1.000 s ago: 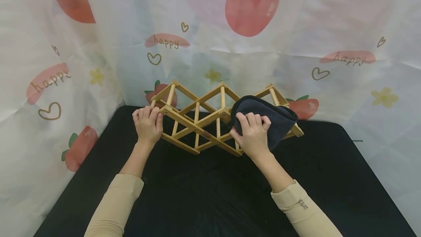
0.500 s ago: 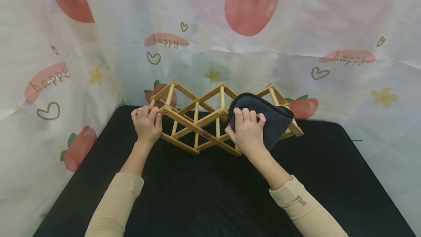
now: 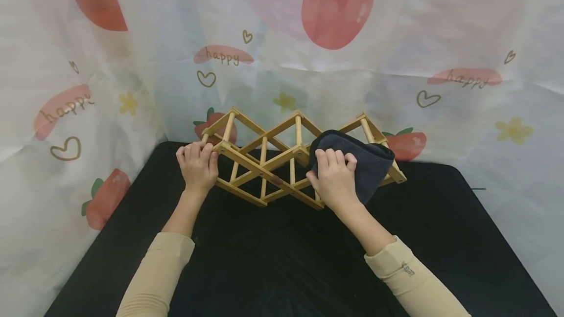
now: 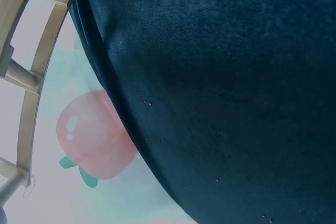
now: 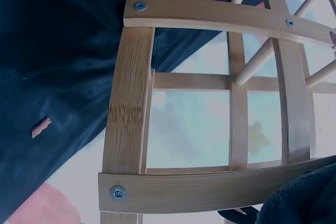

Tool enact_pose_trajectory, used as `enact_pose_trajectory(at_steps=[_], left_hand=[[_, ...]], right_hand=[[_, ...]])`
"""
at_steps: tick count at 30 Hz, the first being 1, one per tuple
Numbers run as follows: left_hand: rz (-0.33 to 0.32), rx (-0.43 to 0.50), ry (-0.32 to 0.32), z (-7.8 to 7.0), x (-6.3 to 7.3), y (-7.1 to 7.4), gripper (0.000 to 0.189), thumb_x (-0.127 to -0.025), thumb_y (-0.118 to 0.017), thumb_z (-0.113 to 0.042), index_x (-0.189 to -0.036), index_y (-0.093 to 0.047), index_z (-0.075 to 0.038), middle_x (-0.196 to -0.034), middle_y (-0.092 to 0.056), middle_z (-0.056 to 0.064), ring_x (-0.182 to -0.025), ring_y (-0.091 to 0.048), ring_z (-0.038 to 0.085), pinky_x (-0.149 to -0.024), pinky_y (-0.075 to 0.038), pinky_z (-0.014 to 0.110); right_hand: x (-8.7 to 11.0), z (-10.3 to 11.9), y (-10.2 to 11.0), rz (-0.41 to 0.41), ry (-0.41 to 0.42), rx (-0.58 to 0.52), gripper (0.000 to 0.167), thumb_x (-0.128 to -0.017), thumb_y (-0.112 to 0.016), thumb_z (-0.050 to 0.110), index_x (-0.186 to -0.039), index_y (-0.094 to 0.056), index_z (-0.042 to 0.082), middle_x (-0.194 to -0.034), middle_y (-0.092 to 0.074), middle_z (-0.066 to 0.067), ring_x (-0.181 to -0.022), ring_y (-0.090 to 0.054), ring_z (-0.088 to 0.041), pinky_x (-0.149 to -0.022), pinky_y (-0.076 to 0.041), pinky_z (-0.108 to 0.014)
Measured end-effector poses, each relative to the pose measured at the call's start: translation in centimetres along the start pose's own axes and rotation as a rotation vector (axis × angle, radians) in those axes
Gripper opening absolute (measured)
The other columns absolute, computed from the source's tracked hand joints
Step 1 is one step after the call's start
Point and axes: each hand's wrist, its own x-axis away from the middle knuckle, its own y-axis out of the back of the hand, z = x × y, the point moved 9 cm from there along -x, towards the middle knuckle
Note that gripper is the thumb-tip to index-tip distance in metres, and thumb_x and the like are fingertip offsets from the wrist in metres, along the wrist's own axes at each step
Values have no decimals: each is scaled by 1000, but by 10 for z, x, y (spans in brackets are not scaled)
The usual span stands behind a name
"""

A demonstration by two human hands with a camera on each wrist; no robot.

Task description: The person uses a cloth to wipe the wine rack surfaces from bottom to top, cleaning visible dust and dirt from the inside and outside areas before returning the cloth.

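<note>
A folding wooden lattice rack [image 3: 248, 162] stands spread out near the back of the table, its slats joined by round dowels. My left hand [image 3: 197, 168] grips its left end. In my right hand [image 3: 335, 180] is a folded dark navy cloth [image 3: 372, 168], held against the rack's right part with curled fingers; it hides the slats behind it. One front slat bears a reddish-brown mark [image 3: 276, 179]. The right wrist view shows riveted slats [image 5: 128, 103] close up, with the cloth [image 5: 310, 195] in the lower right corner. Rack slats [image 4: 27, 124] line the left wrist view's left side.
The table has a black cover [image 3: 273, 258]. Behind it and to both sides hangs a pale curtain [image 3: 374, 87] printed with fruit, hearts and flowers, close behind the rack. A small pinkish scrap [image 5: 41, 127] lies on the cover in the right wrist view.
My right hand and the cloth shift slightly up and left, then come back down a little along the rack. The left hand and the rack stay in place.
</note>
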Motion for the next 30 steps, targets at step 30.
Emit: enact_pose_trajectory(at_steps=[30], left_hand=[[-11, -1, 16, 3, 4, 1, 44, -99, -28, -41, -84, -48, -4, -85, -48, 16, -78, -42, 34, -77, -26, 51]], right_hand=[[18, -6, 8, -113, -61, -75, 34, -72, -65, 13, -97, -46, -2, -78, -42, -14, -69, -35, -30, -72, -17, -48]])
